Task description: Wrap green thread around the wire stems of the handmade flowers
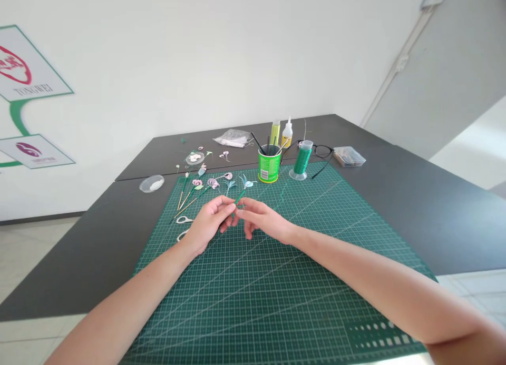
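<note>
Both hands meet over the green cutting mat [276, 302] on a dark table. My left hand [209, 223] and my right hand [261, 217] pinch the lower end of a thin green stem [240, 196] that carries a small pale blue paper flower [247, 183] at its far tip. Fingertips of both hands touch around the stem. Several finished pink and blue paper flowers on stems [201, 188] lie on the mat just beyond my left hand. Small scissors [184, 220] lie on the mat left of my left hand.
A green can holding tools [269, 167] and a spool of green wire [302, 159] stand at the mat's far edge. Behind them are two glue bottles [281, 133], glasses [322, 151], a clear plastic box [349, 156], a plastic bag [233, 138] and a small clear dish [152, 184].
</note>
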A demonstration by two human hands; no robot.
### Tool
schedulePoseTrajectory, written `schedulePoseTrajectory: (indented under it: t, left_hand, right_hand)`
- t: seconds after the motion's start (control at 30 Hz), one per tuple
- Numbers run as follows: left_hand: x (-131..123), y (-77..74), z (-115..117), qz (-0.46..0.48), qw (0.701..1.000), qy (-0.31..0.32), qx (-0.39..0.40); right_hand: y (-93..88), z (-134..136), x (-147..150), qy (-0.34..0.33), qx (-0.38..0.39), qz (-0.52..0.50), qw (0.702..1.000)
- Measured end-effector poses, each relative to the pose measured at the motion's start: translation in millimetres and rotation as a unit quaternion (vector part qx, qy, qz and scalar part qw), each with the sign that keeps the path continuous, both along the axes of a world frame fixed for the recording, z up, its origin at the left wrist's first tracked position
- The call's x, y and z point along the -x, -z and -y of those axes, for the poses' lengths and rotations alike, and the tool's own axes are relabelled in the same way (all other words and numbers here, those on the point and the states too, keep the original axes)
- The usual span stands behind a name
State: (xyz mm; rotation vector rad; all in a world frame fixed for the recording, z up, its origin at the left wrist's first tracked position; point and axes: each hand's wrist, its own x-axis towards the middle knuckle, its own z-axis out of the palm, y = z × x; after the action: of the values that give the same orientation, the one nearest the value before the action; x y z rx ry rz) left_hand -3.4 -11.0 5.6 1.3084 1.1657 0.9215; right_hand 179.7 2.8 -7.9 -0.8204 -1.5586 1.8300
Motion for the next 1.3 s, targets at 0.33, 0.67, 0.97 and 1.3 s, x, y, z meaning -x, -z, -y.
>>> schedulePoseTrajectory:
  t: [0.33, 0.67, 0.97, 1.3]
  left_hand:
    - [7.5, 6.4, -8.6, -0.036, 0.997, -0.03, -0.056]
    - [18.6, -8.0, -14.4, 0.006, 0.993, -0.087, -0.08]
    - [19.9, -0.1, -17.3, 0.01, 0.995, -0.077, -0.069]
    - [19.6, -0.1, -22.0, 0.017, 0.993, -0.093, -0.069]
  right_hand:
    - [1.6, 3.5, -2.8, 0.087, -0.298, 0.277, 0.909]
    - [-3.5, -48.8, -45.2, 0.104, -0.358, 0.516, 0.771]
    - [8.9, -71.7, -61.2, 0.005, -0.316, 0.27, 0.91]
    - [16.4, -87.8, -68.8, 0.08, -0.265, 0.127, 0.953]
